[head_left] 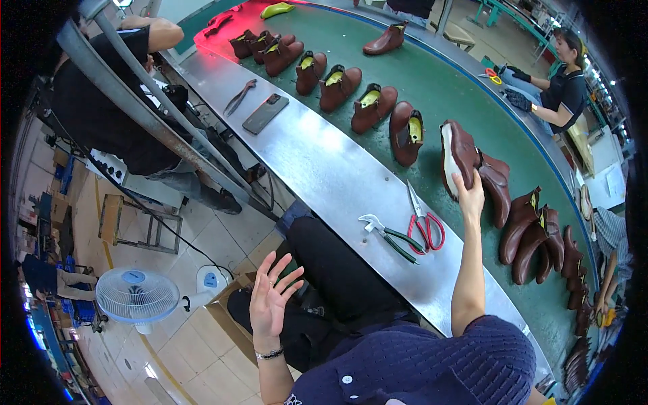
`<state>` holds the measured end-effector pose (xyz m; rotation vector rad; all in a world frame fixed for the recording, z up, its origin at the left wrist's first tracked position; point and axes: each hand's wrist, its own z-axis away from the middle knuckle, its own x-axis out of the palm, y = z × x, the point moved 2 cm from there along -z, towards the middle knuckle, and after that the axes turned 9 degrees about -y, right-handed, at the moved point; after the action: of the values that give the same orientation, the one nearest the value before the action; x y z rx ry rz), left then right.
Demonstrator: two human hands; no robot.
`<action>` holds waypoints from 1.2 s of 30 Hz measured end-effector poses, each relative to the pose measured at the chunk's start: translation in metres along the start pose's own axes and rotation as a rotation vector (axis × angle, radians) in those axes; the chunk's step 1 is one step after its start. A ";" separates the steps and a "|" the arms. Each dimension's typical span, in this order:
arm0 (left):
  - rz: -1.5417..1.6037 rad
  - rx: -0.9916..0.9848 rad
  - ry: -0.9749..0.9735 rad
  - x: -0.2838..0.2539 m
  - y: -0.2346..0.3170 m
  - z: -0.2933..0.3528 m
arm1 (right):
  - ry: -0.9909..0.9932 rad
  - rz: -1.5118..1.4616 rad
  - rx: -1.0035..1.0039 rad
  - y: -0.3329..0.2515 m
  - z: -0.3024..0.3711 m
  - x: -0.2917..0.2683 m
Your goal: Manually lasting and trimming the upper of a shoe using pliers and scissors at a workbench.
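Note:
Over the green belt, my right hand [470, 196] is closed on the near end of a brown leather shoe [462, 150], tipped so its pale sole side faces left. Another brown shoe [496, 185] lies right beside it, partly behind my fingers. My left hand [273, 300] is raised above my lap, palm up and fingers spread, with nothing in it. On the metal ledge [317, 179] between me and the belt lie red-handled scissors [426, 226] and pincers with dark green grips [391, 237].
Brown ankle boots [339, 88] stand in a row along the green belt [405, 74], with more shoes [533, 236] at right. A phone [266, 113] and another tool [240, 96] lie on the ledge. A metal rail [155, 115], a fan [137, 297] and a person [101, 101] are at left.

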<state>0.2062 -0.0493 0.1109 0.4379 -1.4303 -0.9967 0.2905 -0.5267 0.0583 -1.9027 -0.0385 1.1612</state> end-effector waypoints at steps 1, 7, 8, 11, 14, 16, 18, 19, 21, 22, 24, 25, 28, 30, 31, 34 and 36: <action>-0.051 -0.007 -0.007 0.003 0.000 -0.001 | 0.054 0.190 -0.129 0.016 -0.009 0.007; -0.068 -0.011 -0.003 0.001 -0.005 0.006 | -0.317 0.189 -0.226 0.003 0.059 0.050; -0.055 -0.023 0.007 -0.001 -0.007 0.008 | -0.352 0.228 -0.249 0.000 0.088 0.059; -0.071 -0.057 0.010 -0.003 -0.015 0.014 | -0.390 0.512 -0.363 -0.020 0.151 0.057; -0.071 -0.091 -0.002 -0.007 -0.020 0.020 | -0.434 0.429 -0.414 -0.025 0.171 0.064; -0.086 -0.121 0.023 -0.010 -0.024 0.022 | -0.460 0.363 -0.559 -0.033 0.175 0.084; -0.048 -0.101 0.042 -0.006 -0.022 0.023 | -0.437 0.324 -0.577 -0.051 0.173 0.109; -0.050 -0.099 0.038 -0.005 -0.022 0.023 | -0.418 0.285 -0.601 -0.059 0.168 0.125; -0.055 -0.085 0.029 -0.002 -0.021 0.021 | -0.398 0.236 -0.633 -0.075 0.153 0.159; -0.060 -0.079 0.026 0.000 -0.021 0.019 | -0.384 0.182 -0.613 -0.082 0.142 0.175; -0.068 -0.086 0.030 0.001 -0.020 0.018 | -0.371 0.117 -0.595 -0.098 0.123 0.204; -0.064 -0.067 0.034 0.001 -0.018 0.021 | -0.367 0.091 -0.597 -0.109 0.115 0.215; -0.072 -0.051 0.058 -0.004 -0.017 0.026 | -0.330 0.035 -0.632 -0.128 0.096 0.234; -0.068 -0.041 0.079 -0.008 -0.018 0.029 | -0.194 -0.074 -0.618 -0.129 0.082 0.230; -0.071 -0.040 0.111 -0.011 -0.017 0.034 | -0.202 -0.183 -0.549 -0.134 0.076 0.214; -0.066 -0.030 0.135 -0.014 -0.017 0.038 | 0.048 -0.263 -0.365 -0.117 0.039 0.156; -0.041 -0.021 0.157 -0.020 -0.016 0.042 | 0.077 -0.185 -0.197 -0.099 0.018 0.132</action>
<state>0.1652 -0.0299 0.0929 0.5196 -1.2737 -0.9876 0.3899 -0.3971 0.0303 -2.0664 -0.2903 0.9883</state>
